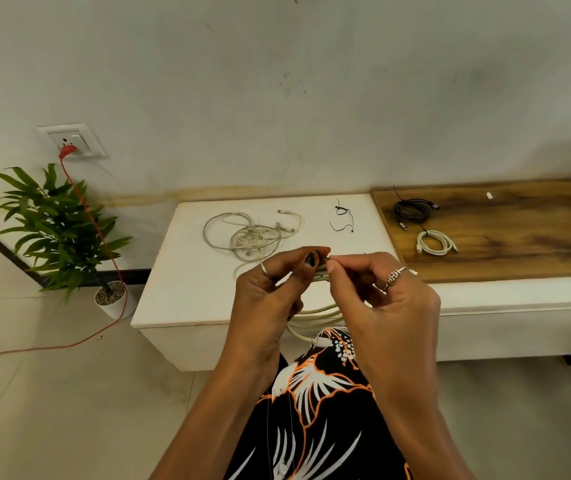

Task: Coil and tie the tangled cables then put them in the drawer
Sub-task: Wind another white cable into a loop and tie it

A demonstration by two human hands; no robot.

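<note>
My left hand [273, 289] grips a coiled white cable [315, 315] whose loops hang below both hands over the cabinet's front edge. My right hand [381, 292] pinches a thin tie at the top of that coil, fingertips touching the left thumb. A tangled heap of white cables [253, 235] lies on the white cabinet top [180, 289] behind my hands. Two black twist ties [343, 218] lie to its right. A coiled black cable [412, 209] and a coiled white cable [436, 242] rest on the wooden board [519, 237].
A potted plant [59, 230] stands on the floor at the left. A red cord [104, 244] runs from the wall socket [72, 142] down across the floor. A small white piece [489, 195] lies on the board's far side. No drawer front shows.
</note>
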